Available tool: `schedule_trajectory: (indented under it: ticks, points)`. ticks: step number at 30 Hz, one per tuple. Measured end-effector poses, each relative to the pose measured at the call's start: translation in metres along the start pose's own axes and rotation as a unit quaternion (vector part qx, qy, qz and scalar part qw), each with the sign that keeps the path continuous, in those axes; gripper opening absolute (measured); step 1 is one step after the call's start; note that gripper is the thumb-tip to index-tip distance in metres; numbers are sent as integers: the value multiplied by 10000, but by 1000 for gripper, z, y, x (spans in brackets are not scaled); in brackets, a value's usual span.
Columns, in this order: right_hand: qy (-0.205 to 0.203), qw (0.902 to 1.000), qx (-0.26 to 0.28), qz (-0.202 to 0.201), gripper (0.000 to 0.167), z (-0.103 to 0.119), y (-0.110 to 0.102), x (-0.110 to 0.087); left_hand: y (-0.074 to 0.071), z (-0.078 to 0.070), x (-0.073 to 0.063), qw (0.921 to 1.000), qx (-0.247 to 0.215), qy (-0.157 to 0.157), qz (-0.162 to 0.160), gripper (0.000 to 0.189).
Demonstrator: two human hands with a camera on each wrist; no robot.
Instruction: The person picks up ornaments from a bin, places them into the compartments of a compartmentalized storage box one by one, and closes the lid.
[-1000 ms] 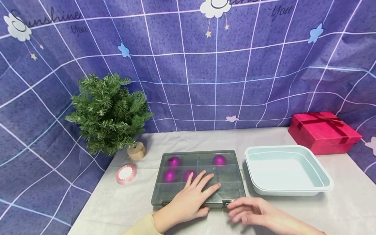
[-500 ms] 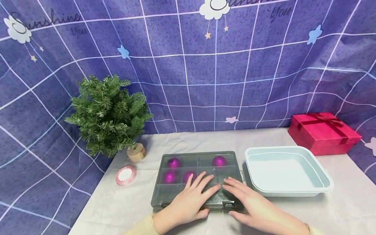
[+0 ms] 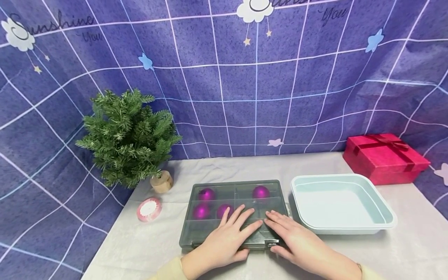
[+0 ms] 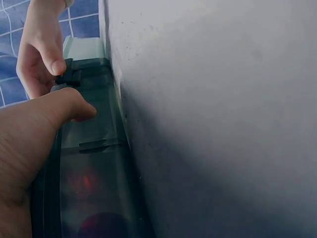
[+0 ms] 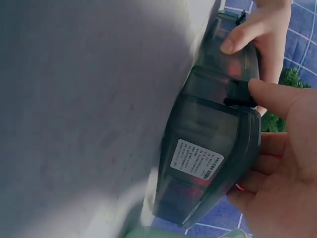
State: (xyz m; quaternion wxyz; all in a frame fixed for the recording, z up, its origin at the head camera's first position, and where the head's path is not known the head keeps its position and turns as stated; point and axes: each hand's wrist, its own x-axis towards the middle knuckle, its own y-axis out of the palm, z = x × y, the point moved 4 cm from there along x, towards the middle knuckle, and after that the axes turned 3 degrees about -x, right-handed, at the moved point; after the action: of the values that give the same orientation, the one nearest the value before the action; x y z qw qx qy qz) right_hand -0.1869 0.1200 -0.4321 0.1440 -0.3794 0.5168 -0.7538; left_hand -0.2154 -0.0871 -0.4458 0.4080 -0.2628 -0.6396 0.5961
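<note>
A grey see-through compartment box (image 3: 201,231) lies flat on the table with its lid down. Inside show several shiny purple balls (image 3: 261,192). My left hand (image 3: 224,239) rests on the lid with its fingers spread straight, its thumb against the front wall. On the lid's front right part lie the straight fingers of my right hand (image 3: 302,243). In the right wrist view, the thumb of that hand touches a black latch (image 5: 240,93) on the box's front. A white printed label (image 5: 197,158) is stuck on the front wall.
Right of the box stands a pale blue tray (image 3: 350,229), with a red gift box (image 3: 386,159) behind it. At the left are a small artificial pine tree (image 3: 129,140) on a wooden base (image 3: 161,182) and a roll of pink ribbon (image 3: 149,210). A patterned purple cloth (image 3: 238,85) hangs behind.
My right hand has moved from the box's front right corner up onto the lid, its fingers straightening, with the thumb at the latch. The left hand has stayed in place.
</note>
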Motion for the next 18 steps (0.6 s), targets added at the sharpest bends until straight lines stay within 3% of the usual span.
schedule_trajectory:
  ticks: [18]
  points:
    - [-218,9989,-292,-303,53,4,-2,1,1,0,0,10000,27,-88,20,86]
